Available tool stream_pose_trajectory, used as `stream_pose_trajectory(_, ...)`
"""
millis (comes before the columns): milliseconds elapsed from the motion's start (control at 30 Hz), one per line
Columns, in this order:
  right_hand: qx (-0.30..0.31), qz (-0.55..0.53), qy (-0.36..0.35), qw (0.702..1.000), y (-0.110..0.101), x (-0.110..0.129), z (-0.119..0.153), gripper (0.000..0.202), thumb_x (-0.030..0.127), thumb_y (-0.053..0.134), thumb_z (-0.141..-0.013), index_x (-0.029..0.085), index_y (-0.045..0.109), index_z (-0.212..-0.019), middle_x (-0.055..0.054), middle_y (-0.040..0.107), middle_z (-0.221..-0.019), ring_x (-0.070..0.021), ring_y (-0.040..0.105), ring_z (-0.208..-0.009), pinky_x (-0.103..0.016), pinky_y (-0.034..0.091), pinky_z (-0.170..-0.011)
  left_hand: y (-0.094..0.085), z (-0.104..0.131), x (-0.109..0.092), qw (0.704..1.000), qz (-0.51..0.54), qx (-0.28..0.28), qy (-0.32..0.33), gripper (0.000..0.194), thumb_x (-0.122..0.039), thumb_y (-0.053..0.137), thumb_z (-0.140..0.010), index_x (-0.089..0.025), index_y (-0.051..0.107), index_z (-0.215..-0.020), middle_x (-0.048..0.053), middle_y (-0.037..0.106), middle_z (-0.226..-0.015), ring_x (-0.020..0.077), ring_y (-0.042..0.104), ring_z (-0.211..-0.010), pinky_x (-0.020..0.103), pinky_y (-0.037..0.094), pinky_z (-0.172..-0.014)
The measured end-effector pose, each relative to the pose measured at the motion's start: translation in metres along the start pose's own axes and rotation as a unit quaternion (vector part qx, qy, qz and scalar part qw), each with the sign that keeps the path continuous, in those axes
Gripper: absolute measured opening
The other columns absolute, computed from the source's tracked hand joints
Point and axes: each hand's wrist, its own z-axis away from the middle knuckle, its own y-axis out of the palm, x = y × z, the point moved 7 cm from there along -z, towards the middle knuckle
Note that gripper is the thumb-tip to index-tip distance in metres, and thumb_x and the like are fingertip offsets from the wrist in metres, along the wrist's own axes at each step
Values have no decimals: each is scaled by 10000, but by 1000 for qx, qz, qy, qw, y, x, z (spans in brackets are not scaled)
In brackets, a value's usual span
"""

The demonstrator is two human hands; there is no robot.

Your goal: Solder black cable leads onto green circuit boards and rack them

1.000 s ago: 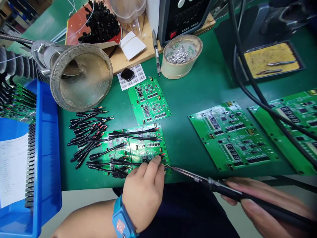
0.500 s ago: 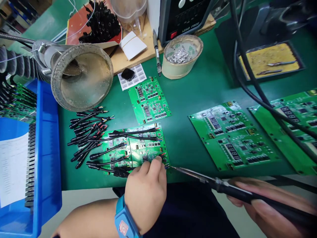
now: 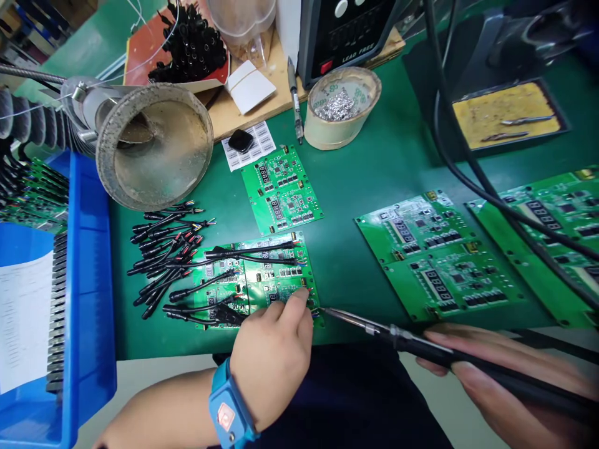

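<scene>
My left hand [image 3: 276, 346], with a blue wrist strap [image 3: 229, 408], is closed over the lower right corner of a green circuit board panel [image 3: 255, 290]. Its fingers pinch a black cable [image 3: 229, 313], whose thin wire ends [image 3: 315, 313] show past the fingertips at the board's edge; the grip itself is mostly hidden. In my right hand [image 3: 500, 374] is a soldering iron [image 3: 397, 337], held like a pen, its tip at those wire ends. More black cables [image 3: 253, 255] lie across the panel, with coloured wires at the component pads.
Loose black cables [image 3: 163, 255] lie left of the panel, below a fume extractor hood [image 3: 154, 146]. A blue bin [image 3: 91, 299] stands far left. Other boards [image 3: 440, 255] lie right, near hanging black cords [image 3: 463, 143]. Behind are a solder scrap tub [image 3: 344, 115] and a yellow sponge tray [image 3: 505, 112].
My left hand has shifted slightly left and its index finger sits a little higher. The iron's tip has moved slightly left and up, closer to the wire ends.
</scene>
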Motion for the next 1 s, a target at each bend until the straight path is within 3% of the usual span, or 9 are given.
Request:
stream_pose_trajectory(100, 27, -4, -62, 998, 4, 8, 1, 198, 219, 527, -770, 302, 637, -912, 31, 680, -589, -159, 668, -552, -210, 566, -523, 0, 0, 1, 1000, 5, -5, 14, 140, -107, 522, -832, -147, 644, -889, 41, 641, -1125, 157, 628, -664, 296, 569, -573)
stream_pose_trajectory(600, 17, -14, -60, 998, 5, 7, -1, 186, 231, 527, -784, 303, 635, -917, 41, 666, -569, -150, 662, -548, -208, 565, -532, 1, 2, -5, 997, -51, -19, 54, 159, -141, 506, -860, -115, 625, -962, 104, 639, -1134, 187, 639, -708, 309, 536, -534)
stream_pose_trajectory(1000, 14, -31, -61, 998, 6, 9, 1, 173, 230, 540, -769, 290, 645, -893, 32, 674, -581, -143, 661, -558, -202, 568, -572, 0, 0, 1, 999, -11, -46, 23, 154, -142, 529, -856, -135, 656, -943, 27, 675, -1075, 164, 630, -648, 300, 515, -501)
